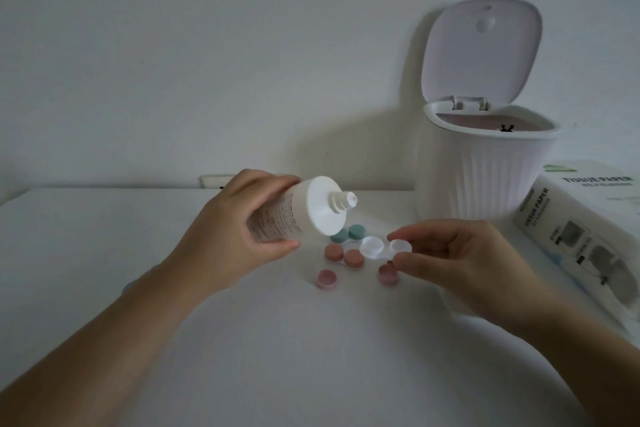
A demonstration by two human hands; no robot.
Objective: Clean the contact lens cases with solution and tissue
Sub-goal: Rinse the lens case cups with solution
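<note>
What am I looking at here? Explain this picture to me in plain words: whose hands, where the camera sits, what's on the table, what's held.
No machine: a person's two bare hands, filmed by a camera on their head looking down. The left hand grips a white solution bottle, tipped sideways, nozzle toward the right. The right hand pinches an open clear lens case. On the white table lie teal caps, a pink-capped case and two loose pink caps. Behind stand a white bin, lid up, and a tissue paper pack.
</note>
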